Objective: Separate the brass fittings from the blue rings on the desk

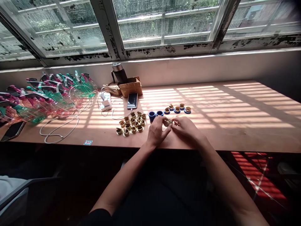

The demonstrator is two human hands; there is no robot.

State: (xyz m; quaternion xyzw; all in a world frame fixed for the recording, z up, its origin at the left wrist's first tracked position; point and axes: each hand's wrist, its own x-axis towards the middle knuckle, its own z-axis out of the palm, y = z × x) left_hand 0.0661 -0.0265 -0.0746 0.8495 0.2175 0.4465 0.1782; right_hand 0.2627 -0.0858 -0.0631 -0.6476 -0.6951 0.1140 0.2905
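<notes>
My left hand (156, 130) pinches a gold-coloured round metal piece (167, 122) between thumb and fingers, just above the table's front part. At its right edge is my right hand (187, 127), fingers drawn together in a pinch; whatever they grip is too small to make out. Two blue rings (152, 115) stand behind my left hand. Farther back and to the right, several gold pieces seated on blue rings (177, 110) lie on the table. Left of my left hand spreads a group of loose gold round pieces (133, 123), many with a raised flap.
Clear spray bottles (47, 94) with coloured heads crowd the table's left side. A phone (132, 101) lies before a cardboard box (130, 87) holding a dark flask (119, 73). A white power strip (105, 102), looping cable (60, 117) and another phone (13, 131) lie leftward.
</notes>
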